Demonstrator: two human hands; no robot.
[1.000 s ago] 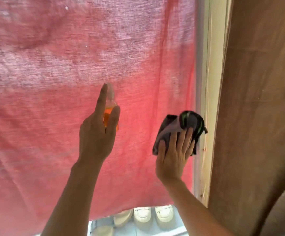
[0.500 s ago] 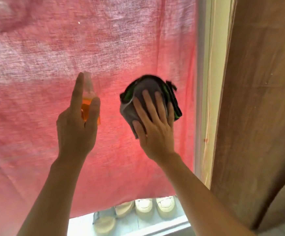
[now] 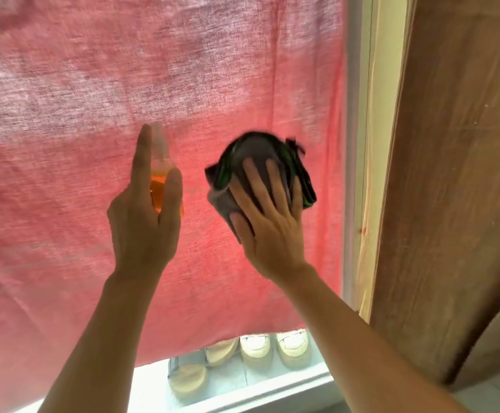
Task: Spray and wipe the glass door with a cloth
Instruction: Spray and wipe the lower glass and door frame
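The glass door (image 3: 64,293) fills the view, with a red cloth sheet hanging behind the pane. My left hand (image 3: 144,222) grips a small clear spray bottle (image 3: 160,186) of orange liquid, index finger stretched up along its top. My right hand (image 3: 268,225) presses a bunched grey cloth with green-black trim (image 3: 242,156) flat against the glass, fingers spread and straight. The cloth is blurred with motion. Bottle and cloth are a hand's width apart.
A pale door frame (image 3: 362,144) runs down the right of the pane, with a brown curtain (image 3: 457,174) beyond it. Several white shoes (image 3: 257,350) stand outside below the red sheet, behind the bottom rail (image 3: 272,394).
My right hand slid the cloth up and to the left from beside the frame, then kept wiping there. My left hand with the bottle shifted slightly left.
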